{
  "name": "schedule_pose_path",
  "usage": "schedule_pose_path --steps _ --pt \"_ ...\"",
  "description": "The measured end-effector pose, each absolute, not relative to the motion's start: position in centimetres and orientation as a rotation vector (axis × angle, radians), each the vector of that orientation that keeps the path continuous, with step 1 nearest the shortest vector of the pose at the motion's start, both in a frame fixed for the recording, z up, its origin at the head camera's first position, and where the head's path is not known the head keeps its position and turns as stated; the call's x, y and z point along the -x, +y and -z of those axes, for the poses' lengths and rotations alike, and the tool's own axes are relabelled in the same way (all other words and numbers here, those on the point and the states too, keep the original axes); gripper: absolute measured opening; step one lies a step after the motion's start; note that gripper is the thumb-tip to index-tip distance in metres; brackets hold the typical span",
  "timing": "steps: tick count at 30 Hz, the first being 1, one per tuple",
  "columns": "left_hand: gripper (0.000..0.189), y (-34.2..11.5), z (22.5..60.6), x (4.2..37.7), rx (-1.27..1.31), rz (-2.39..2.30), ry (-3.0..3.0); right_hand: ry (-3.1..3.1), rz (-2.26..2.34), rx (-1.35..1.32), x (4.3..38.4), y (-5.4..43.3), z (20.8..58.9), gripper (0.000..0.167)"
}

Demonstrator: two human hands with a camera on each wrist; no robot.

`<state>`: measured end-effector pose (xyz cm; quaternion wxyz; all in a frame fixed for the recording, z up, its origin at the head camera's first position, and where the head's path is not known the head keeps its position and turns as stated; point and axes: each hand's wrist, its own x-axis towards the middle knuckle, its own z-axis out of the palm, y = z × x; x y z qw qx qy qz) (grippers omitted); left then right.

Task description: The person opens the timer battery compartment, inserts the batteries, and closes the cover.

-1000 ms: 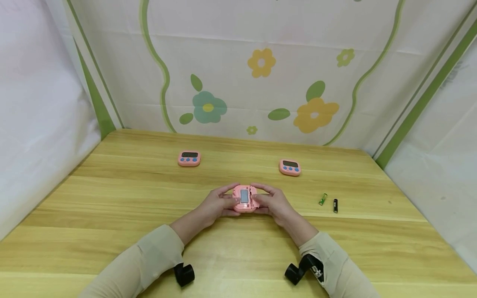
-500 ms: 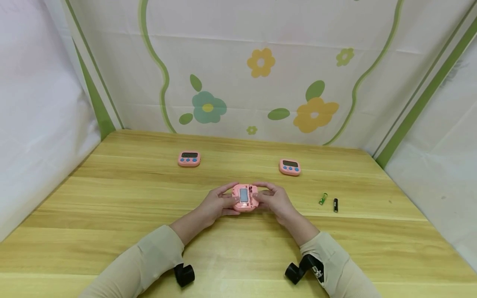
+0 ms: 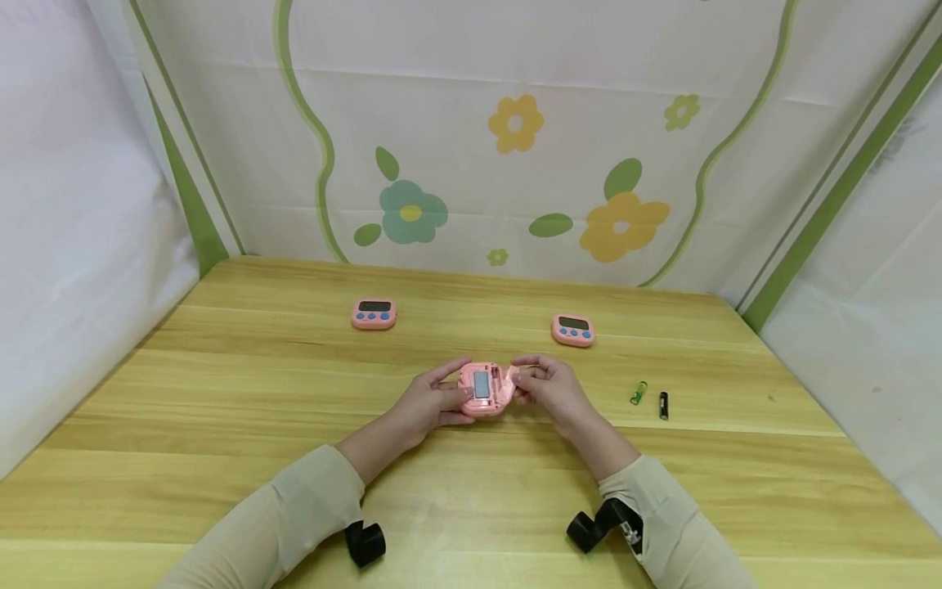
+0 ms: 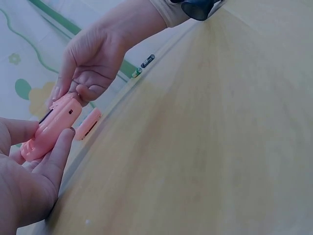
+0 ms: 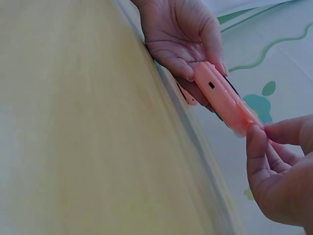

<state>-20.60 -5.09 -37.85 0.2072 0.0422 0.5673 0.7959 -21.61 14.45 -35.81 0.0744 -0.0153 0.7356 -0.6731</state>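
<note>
My left hand (image 3: 427,402) grips a pink digital timer (image 3: 482,407) by its side, its back facing up with a grey rectangular panel showing. My right hand (image 3: 550,391) pinches a pink battery cover (image 3: 509,384) at the timer's right edge. The cover stands tilted up from the battery slot, and in the right wrist view the cover (image 5: 255,120) still meets the timer body (image 5: 220,93). What lies inside the slot is too small to tell. A green battery (image 3: 638,393) and a black battery (image 3: 664,406) lie on the table to the right.
Two more pink timers with blue buttons lie face up farther back, a left one (image 3: 374,314) and a right one (image 3: 572,330). The wooden table (image 3: 221,393) ends at a flower-printed cloth wall (image 3: 456,123).
My right hand has shifted slightly right and lifted the battery cover, which lay nearly flat half a second ago. My left hand and the timer have hardly moved.
</note>
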Motion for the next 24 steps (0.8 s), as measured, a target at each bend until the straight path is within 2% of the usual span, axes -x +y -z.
schedule_pose_path --steps 3,11,16,19,21,24 --pt "0.055 -5.0 38.0 20.8 -0.108 -2.223 1.569 2.177 2.025 0.073 21.7 14.7 35.7 0.03" --pt "0.055 -5.2 38.5 21.0 -0.087 -2.243 1.562 2.089 2.06 0.127 21.8 15.3 35.2 0.027" --pt "0.056 -5.2 38.4 20.8 -0.098 -2.241 1.55 2.043 2.107 0.139 22.7 17.2 35.6 0.041" --pt "0.056 -5.2 38.4 20.9 -0.098 -2.234 1.55 1.992 2.18 0.182 23.7 19.4 36.3 0.037" --pt "0.056 -5.2 38.5 20.9 -0.096 -2.231 1.552 1.987 2.216 0.15 23.4 20.4 35.4 0.024" --pt "0.055 -5.1 38.5 21.0 -0.108 -2.231 1.551 2.023 2.214 0.054 23.2 22.1 34.1 0.02"
